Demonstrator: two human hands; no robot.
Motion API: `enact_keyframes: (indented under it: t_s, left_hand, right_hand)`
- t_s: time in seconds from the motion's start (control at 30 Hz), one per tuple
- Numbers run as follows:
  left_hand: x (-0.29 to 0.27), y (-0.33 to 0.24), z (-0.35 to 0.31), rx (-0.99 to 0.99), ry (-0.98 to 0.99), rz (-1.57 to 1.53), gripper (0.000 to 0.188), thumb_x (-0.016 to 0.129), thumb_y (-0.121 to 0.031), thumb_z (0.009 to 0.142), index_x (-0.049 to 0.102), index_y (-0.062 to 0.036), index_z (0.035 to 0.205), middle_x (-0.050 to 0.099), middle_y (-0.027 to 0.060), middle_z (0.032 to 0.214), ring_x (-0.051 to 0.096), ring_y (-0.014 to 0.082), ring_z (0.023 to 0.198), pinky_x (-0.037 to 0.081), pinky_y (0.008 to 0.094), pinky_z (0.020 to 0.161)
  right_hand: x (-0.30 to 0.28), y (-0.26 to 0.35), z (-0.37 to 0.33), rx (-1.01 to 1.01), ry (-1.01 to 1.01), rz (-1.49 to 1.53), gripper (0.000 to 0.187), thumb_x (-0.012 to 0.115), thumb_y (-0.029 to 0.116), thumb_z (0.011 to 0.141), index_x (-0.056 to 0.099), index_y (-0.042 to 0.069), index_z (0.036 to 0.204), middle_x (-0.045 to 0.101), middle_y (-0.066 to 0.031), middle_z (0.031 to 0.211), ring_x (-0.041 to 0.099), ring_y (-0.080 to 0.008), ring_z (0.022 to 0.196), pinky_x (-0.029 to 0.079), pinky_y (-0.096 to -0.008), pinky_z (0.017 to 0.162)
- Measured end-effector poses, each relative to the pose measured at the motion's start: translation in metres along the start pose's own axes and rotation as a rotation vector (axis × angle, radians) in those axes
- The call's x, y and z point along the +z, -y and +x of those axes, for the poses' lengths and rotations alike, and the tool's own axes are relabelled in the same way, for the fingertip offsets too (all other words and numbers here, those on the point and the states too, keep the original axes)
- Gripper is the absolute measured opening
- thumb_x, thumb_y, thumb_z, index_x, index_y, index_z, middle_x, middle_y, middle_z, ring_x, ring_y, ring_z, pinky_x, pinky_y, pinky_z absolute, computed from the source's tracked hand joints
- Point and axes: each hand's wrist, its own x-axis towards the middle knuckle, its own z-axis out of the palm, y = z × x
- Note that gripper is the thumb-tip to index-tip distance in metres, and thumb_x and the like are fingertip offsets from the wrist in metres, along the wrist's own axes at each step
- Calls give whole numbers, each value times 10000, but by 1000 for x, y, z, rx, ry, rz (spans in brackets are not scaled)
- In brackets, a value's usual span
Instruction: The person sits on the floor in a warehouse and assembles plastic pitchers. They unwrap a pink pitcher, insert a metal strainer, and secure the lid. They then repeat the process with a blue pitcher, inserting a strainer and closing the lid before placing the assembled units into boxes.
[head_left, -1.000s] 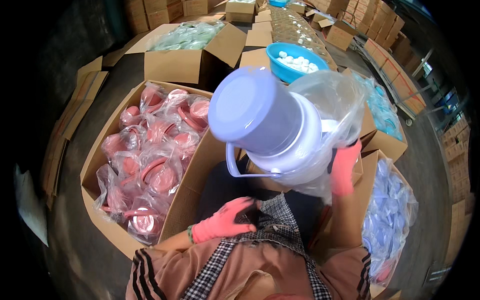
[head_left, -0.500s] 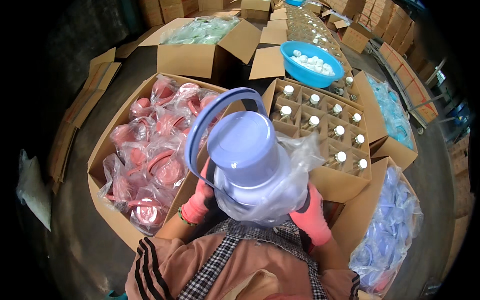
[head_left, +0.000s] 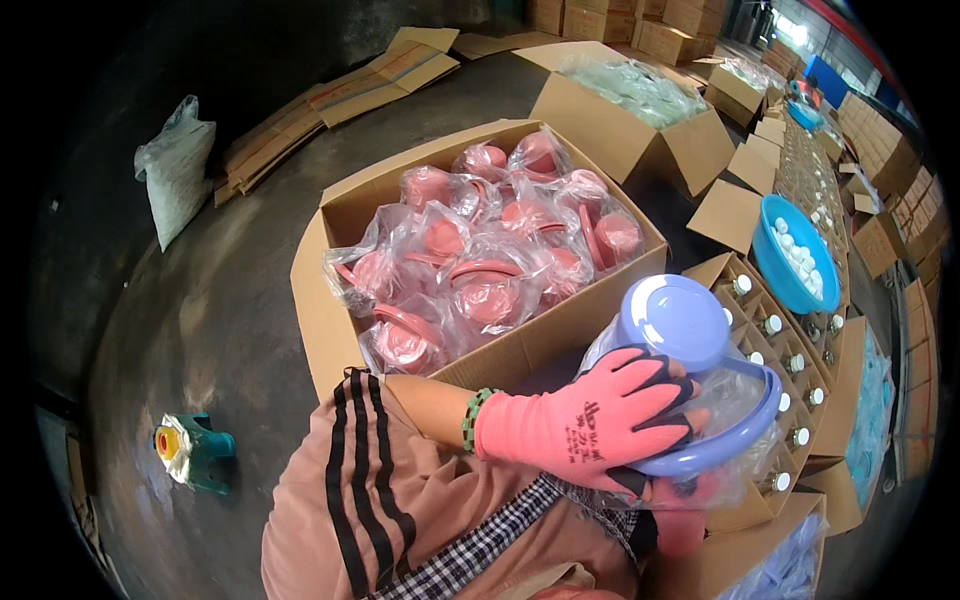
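A lavender plastic pail (head_left: 674,318) with a round flat base facing up is in front of me, at the right of the picture. Its loop handle (head_left: 768,400) hangs out to the right and near side, and a clear plastic bag (head_left: 740,485) is crumpled around its lower part. My left hand (head_left: 580,420), in a pink glove with dark fingertips, is closed against the pail's near side, the fingers reaching under the handle. My right hand (head_left: 682,525), also pink-gloved, is below the pail, its fingers mostly hidden by bag and handle.
A carton of bagged pink pails (head_left: 490,300) stands left of centre. To the right are a divided carton of white-capped glass bottles (head_left: 795,363) and a blue basin (head_left: 790,275) of white caps. A carton with bagged lavender pieces (head_left: 775,570) is near right; a small teal stool (head_left: 208,450) sits far left.
My view has swung left, so the cartons appear shifted right. My left hand has come over the pail's near side, and the handle has turned from the left to the right.
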Motion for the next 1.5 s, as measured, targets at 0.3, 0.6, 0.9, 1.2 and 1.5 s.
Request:
enact_keyframes:
  t_s: [0.3, 0.6, 0.9, 1.2, 1.5]
  left_hand:
    - [4, -9, -16, -146, 216, -638, 1043, 768, -367, 558, 148, 63, 1277, 273, 265, 1279, 325, 406, 1167, 265, 392, 978]
    - [-19, 12, 38, -539, 393, -431, 665, 712, -161, 641, 374, 23, 1183, 440, 196, 1150, 476, 273, 1032, 392, 346, 858]
    - [-150, 91, 120, -684, -340, -859, 273, 583, -195, 738, 574, 16, 911, 599, 85, 815, 573, 174, 735, 456, 301, 705]
    - [-324, 175, 74, -455, -692, -186, 189, 554, -136, 771, 592, -8, 906, 597, 38, 804, 556, 131, 698, 457, 248, 642]
    - [-326, 214, -85, -597, -790, 486, 243, 609, -110, 742, 577, 40, 931, 612, 59, 833, 542, 114, 756, 432, 239, 717]
  right_hand:
    - [-22, 22, 0, -253, -259, -88, 583, 696, 125, 610, 420, 48, 1118, 493, -217, 1010, 533, -402, 858, 451, -436, 712]
    - [-42, 27, 10, 20, -165, 320, 534, 661, 276, 666, 465, -13, 1071, 514, -181, 996, 535, -284, 878, 436, -359, 749]
    - [-83, -26, -34, 621, -377, 410, 452, 533, 268, 802, 446, -30, 1132, 490, -100, 1078, 469, -173, 984, 344, -301, 865]
    - [-16, -125, -94, 776, 10, 32, 270, 534, 153, 796, 496, -21, 998, 540, -155, 942, 527, -255, 880, 406, -332, 791]
    - [-12, -134, -89, 686, 67, -29, 254, 528, 144, 798, 497, -13, 995, 530, -164, 984, 499, -297, 943, 379, -358, 832]
